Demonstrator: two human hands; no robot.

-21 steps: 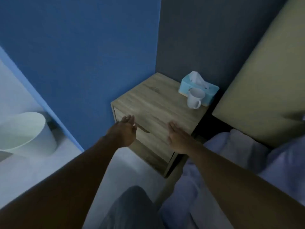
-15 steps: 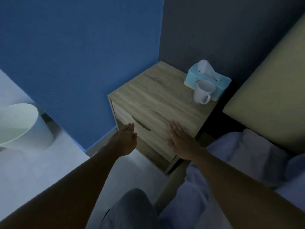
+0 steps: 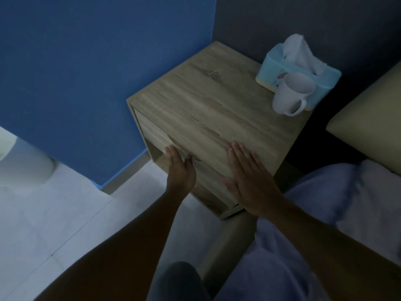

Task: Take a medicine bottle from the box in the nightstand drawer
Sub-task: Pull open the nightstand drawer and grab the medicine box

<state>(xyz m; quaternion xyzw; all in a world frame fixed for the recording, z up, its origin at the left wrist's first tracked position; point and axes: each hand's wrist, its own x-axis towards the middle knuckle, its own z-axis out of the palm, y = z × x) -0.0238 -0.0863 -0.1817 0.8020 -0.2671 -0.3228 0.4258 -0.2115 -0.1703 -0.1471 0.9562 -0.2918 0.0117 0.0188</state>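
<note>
A wooden nightstand (image 3: pixel 208 101) stands in the corner between a blue wall and a dark wall. Its drawer (image 3: pixel 149 133) on the front face is closed, so the box and medicine bottle inside are hidden. My left hand (image 3: pixel 180 172) reaches the drawer front at its dark handle slot, fingers straight and touching the wood. My right hand (image 3: pixel 247 179) lies flat, fingers spread, on the near edge of the nightstand top. Neither hand holds anything.
A light blue tissue box (image 3: pixel 297 70) and a white mug (image 3: pixel 290 94) sit at the far right corner of the top. A bed with pale sheets (image 3: pixel 325 213) and a beige headboard (image 3: pixel 373 118) is on the right. A white bin (image 3: pixel 21 161) stands on the floor at left.
The view has moved closer and more over the nightstand. My left hand has moved forward to touch the drawer front at the handle slot. My right hand stays flat on the top edge.
</note>
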